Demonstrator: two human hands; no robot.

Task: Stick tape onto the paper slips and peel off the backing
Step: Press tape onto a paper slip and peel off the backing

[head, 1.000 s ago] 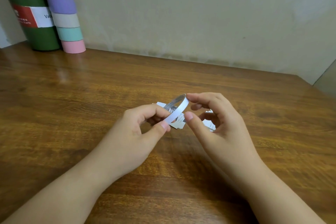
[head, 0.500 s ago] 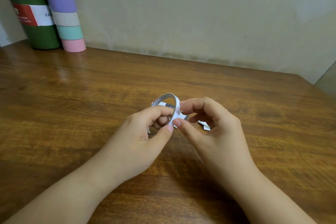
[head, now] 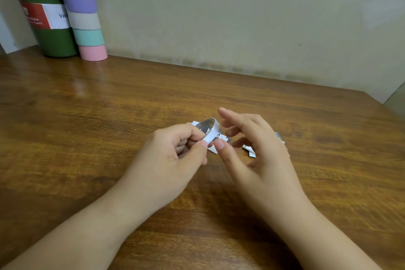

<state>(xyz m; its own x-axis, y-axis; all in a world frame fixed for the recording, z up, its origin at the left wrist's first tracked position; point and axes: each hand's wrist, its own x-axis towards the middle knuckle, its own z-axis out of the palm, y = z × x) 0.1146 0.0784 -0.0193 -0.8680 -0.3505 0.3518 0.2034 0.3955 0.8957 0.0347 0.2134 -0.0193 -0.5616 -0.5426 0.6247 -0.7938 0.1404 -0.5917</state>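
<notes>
Left hand (head: 168,158) grips the tape roll (head: 209,130), thumb and forefinger curled round its near rim; roll held just above the tabletop (head: 87,120), tilted, open side facing up toward 10 o'clock. Right hand (head: 258,151) spread loose, fingers fanned and mostly straight, holding nothing; its thumb tip sits just beside the left thumb at the roll's lower edge, whether touching the tape cannot be told. Paper slips (head: 248,149) lie on the tabletop under and behind both hands, printed black on white; one cluster below the roll, another at 3 o'clock of it, partly hidden by the right fingers. Against half a second ago: the right forefinger and thumb were closed in beside the roll, pinching at its edge; now the fingers have lifted away and opened out, forefinger pointing to 11 o'clock. Left grip unchanged; roll has turned slightly, band now seen more edge-on. At far 10 o'clock of the tabletop, a green bottle (head: 43,13) against the wall, red-and-white label, legible letters "Vac" and, smaller, "Earth"; rest too blurred. Touching it at 3 o'clock, a tube (head: 83,13) banded grey, purple, teal, pink.
</notes>
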